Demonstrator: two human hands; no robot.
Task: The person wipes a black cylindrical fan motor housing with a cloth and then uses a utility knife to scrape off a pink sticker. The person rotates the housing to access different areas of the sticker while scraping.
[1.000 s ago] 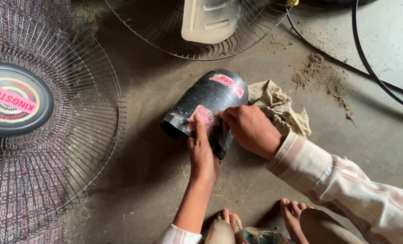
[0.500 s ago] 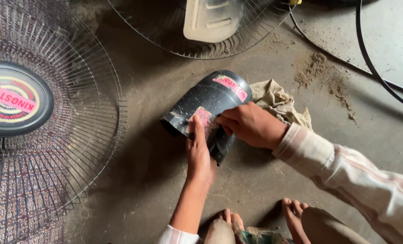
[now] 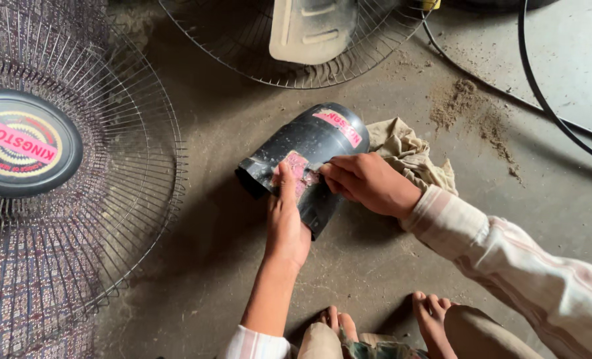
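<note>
A black plastic fan motor cover [image 3: 322, 136] lies on its side on the concrete floor, with pink stickers on it. My left hand [image 3: 287, 223] presses flat against its near edge, thumb beside the worn pink sticker [image 3: 298, 166]. My right hand [image 3: 369, 183] rests on the cover's right side, its fingertips pinching at the edge of that sticker.
A round wire fan guard [image 3: 130, 166] with a black centre badge lies at the left. A second wire guard [image 3: 402, 36] holding a pale fan blade sits at the top. A beige rag [image 3: 412, 149] lies behind the cover. A black cable [image 3: 535, 93] runs at right. My bare feet [image 3: 429, 316] are below.
My right hand's fingers have shifted left onto the sticker's edge. The view has moved slightly; the cover stays in place.
</note>
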